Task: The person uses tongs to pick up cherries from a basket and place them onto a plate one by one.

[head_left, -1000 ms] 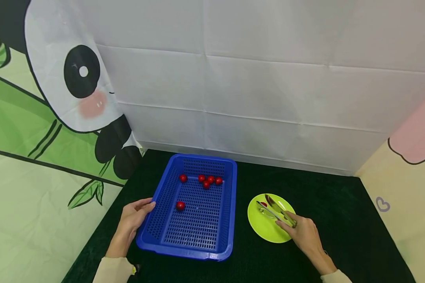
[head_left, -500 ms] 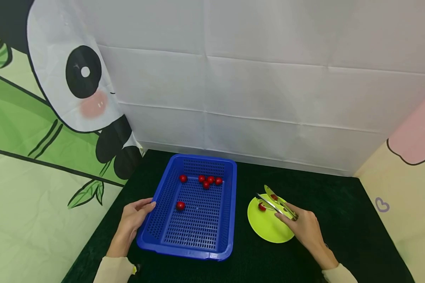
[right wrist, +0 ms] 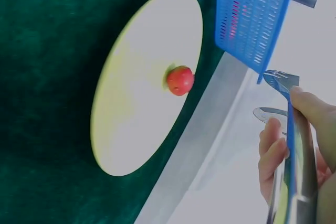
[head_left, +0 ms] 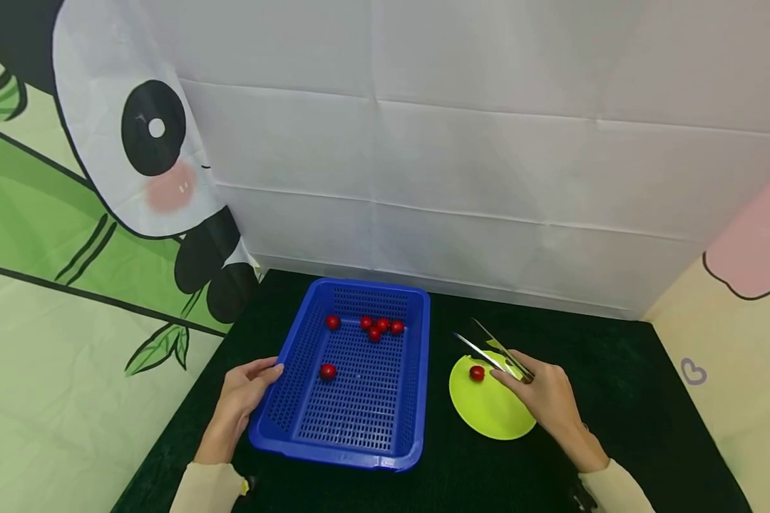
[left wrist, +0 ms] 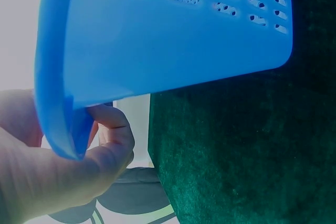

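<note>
My left hand (head_left: 247,395) grips the left rim of a blue perforated plastic basket (head_left: 334,459). In the left wrist view, thumb and fingers (left wrist: 118,135) curl round that rim. Several red cherry tomatoes (head_left: 374,334) lie in the basket, mostly grouped toward its far end, with one tomato (head_left: 328,371) nearer the middle. My right hand (head_left: 545,392) holds metal tongs (head_left: 481,352), whose two arms are spread with nothing between them. Below the tongs is a yellow-green plate (head_left: 494,417). A single cherry tomato (head_left: 477,373) rests on it, apart from the tongs.
Basket and plate stand side by side on a dark green cloth-covered table (head_left: 590,356), with a gap between them. A white sheet (head_left: 462,178) hangs behind the table. Printed panels flank it, a panda (head_left: 173,135) on the left one.
The tongs have lifted off the plate, away from me, and their arms have spread. The tomato on the plate now shows uncovered. My left hand and the basket have stayed put.
</note>
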